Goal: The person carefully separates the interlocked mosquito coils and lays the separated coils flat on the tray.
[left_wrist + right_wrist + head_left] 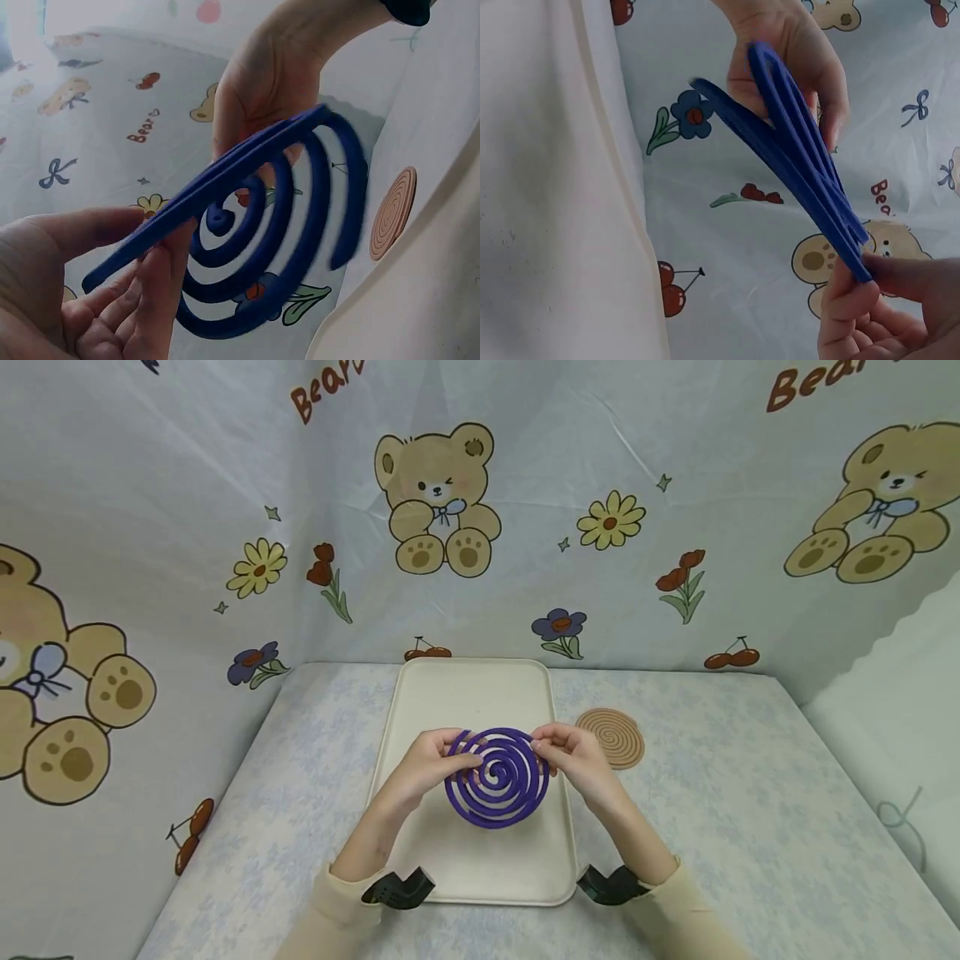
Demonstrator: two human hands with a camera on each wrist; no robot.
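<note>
A purple spiral mosquito coil (497,772) is held up over the tray, with gaps showing between its rings. My left hand (427,768) pinches its left side, thumb across the front and fingers behind. At the upper right edge, my right hand (581,756) pinches the outer ring between thumb and fingers. From the left wrist view, rings of the coil (281,199) swing out of its flat plane. In the right wrist view the coil (802,184) is seen nearly edge-on, its layers spread apart at the end nearer the left hand.
Beneath both hands lies a cream rectangular tray (472,693) with a low rim. A brown mosquito coil (611,737) lies flat on the pale blue patterned table (720,777), right of the tray. Behind hangs a bear-print cloth (517,468).
</note>
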